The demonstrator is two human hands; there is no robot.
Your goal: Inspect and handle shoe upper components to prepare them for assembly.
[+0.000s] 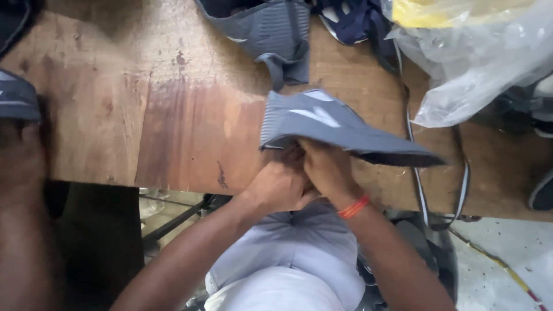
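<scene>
Grey ribbed shoe upper [340,126] with white stripes is held over the near edge of a worn wooden table [144,115]; its long axis runs left to right, its pointed end aimed right. The left hand [279,184] and right hand [325,170] press together beneath it, fingers apparently pinching its lower edge.

Two hands, left [280,185] and right [327,170], share one grey shoe upper [340,128]. Further grey uppers: one at top centre [271,31], one at the left edge [16,95]. One clear plastic bag [478,63]. One orange wristband [353,207]. One wooden surface [144,115].
</scene>
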